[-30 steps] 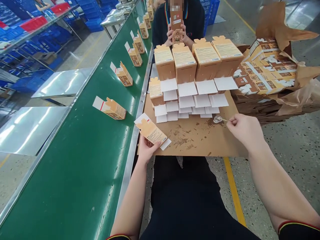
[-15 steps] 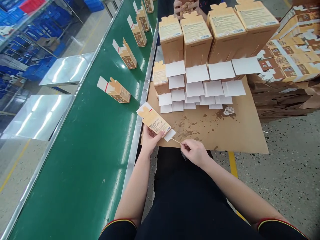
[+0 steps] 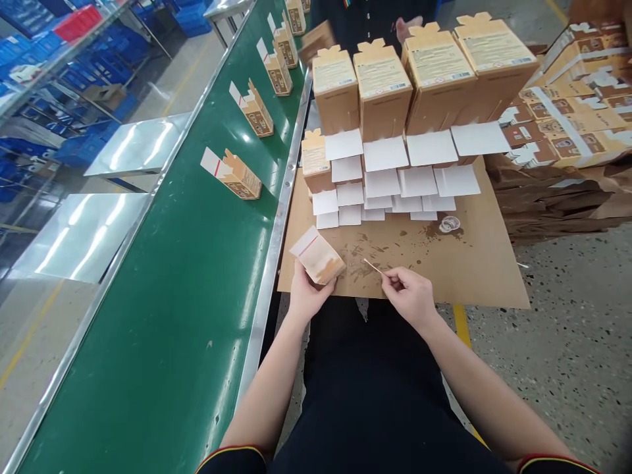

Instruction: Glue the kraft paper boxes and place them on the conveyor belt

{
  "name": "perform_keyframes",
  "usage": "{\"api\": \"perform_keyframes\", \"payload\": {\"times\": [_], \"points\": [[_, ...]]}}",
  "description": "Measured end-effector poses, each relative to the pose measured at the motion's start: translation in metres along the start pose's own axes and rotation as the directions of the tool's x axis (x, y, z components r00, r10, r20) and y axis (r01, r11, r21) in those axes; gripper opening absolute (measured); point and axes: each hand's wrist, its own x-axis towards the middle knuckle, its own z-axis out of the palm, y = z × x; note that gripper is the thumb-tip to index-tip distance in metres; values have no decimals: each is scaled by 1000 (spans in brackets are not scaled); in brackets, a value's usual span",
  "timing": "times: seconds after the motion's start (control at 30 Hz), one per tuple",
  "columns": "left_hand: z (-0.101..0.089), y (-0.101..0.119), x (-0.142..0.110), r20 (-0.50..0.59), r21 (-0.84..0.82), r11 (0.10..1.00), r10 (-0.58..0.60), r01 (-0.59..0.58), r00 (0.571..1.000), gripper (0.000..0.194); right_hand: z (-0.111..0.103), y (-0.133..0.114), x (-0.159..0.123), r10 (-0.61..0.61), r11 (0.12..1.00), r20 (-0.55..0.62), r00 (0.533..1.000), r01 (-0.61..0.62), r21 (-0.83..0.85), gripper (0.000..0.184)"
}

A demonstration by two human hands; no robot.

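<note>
My left hand (image 3: 307, 299) is closed round a small tan carton (image 3: 323, 258), tilted, with a white flap carrying a red strip at its upper left. In my right hand (image 3: 409, 293), fingertips pinch a cotton swab (image 3: 374, 266) whose white tip points toward the carton, a short gap away. Both hands are over the near edge of a cardboard sheet (image 3: 474, 280) marked with wet spots. A small clear plastic dish (image 3: 449, 224) rests on that sheet, in a damp patch.
Stacked cartons (image 3: 385, 105) with white flaps stand on the sheet's far side. Several open cartons (image 3: 241, 178) stand along the green conveyor belt (image 3: 172, 316) at left. Strapped flat cartons (image 3: 567, 125) are piled at right. Beyond the stack stands another person (image 3: 375, 20).
The swab has come away from the carton's lower end as my right hand moved right. My left hand has turned the carton. Across the stack, the other person's hands have moved apart.
</note>
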Motion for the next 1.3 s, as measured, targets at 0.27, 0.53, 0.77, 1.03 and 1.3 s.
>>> {"api": "perform_keyframes", "payload": {"times": [0.27, 0.53, 0.77, 1.03, 1.3], "points": [[6, -1, -4, -10, 90, 996, 15, -14, 1000, 68, -12, -6, -6, 31, 999, -44, 999, -29, 41, 26], [-103, -6, 26, -467, 61, 998, 50, -25, 883, 89, -22, -4, 1, 7, 997, -155, 988, 4, 73, 30], [-184, -26, 38, -603, 136, 980, -36, 147, 797, 95, -31, 4, 15, -56, 993, -173, 983, 73, 88, 34], [-127, 12, 44, -648, 321, 871, 489, -373, 583, 51, -64, 36, 1, 49, 999, -277, 960, -53, -10, 43], [-39, 153, 197, -359, 283, 786, 618, -550, 699, 45, -66, 12, -1, -17, 1000, -312, 950, 19, 3, 37]]}}
